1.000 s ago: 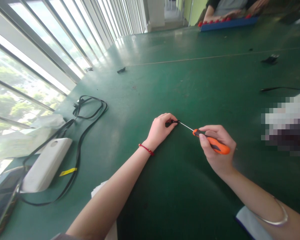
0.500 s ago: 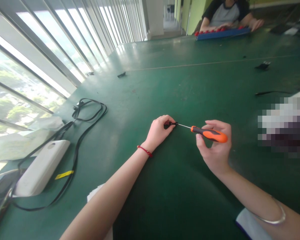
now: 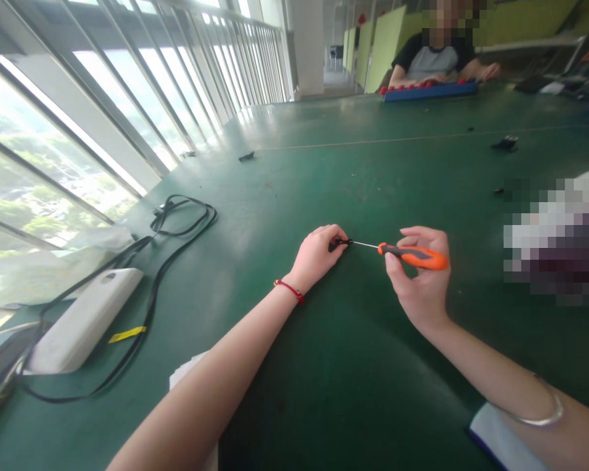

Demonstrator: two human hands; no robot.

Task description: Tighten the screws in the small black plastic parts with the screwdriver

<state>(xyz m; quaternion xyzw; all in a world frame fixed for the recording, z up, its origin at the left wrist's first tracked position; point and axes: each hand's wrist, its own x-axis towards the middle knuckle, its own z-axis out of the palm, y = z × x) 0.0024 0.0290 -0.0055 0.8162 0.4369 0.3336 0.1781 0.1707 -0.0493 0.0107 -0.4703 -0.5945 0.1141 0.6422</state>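
Between thumb and fingers, my left hand (image 3: 318, 254) pinches a small black part (image 3: 339, 243) low over the green table; its exact kind is too small to make out. My right hand (image 3: 425, 281) grips a screwdriver (image 3: 415, 256) by its orange and dark grey handle, palm partly turned up. The screwdriver lies nearly level, its thin metal shaft pointing left. Its tip meets the right end of the black part. The fingers of my left hand hide most of that part.
On the left lie a white power bank-like block (image 3: 86, 324), a looped black cable (image 3: 160, 275) with a yellow tag (image 3: 127, 335), and clear plastic. Small black pieces (image 3: 505, 143) are scattered farther off. Across the table (image 3: 294, 176) a person sits behind a blue tray (image 3: 429, 91).
The whole view has shifted slightly. Both hands keep their grips, and the screwdriver tip stays against the black part. The fingers of my right hand have moved slightly on the handle.
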